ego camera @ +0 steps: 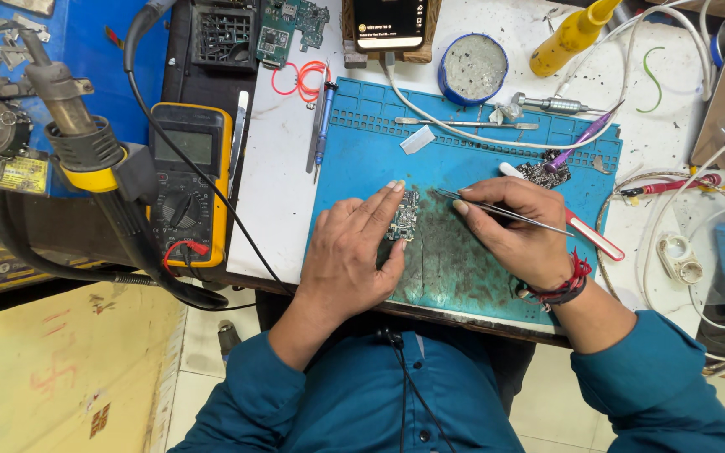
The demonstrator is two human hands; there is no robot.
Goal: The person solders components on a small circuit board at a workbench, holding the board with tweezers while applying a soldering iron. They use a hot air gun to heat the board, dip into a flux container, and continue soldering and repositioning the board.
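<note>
Left hand pinches small circuit board flat against blue mat, mid-tabletop. Right hand pinches tweezers, tips just right of board. Yellow multimeter far left.

— Where can we pass on the blue mat?

— Its left part, between the multimeter and our left hand, lies bare. So does the near edge under the right hand.

— And farther back?

— Crowded: a round tin, loose tweezers, a white cable and a yellow bottle. To the right, cables and a red-handled tool block us.
</note>
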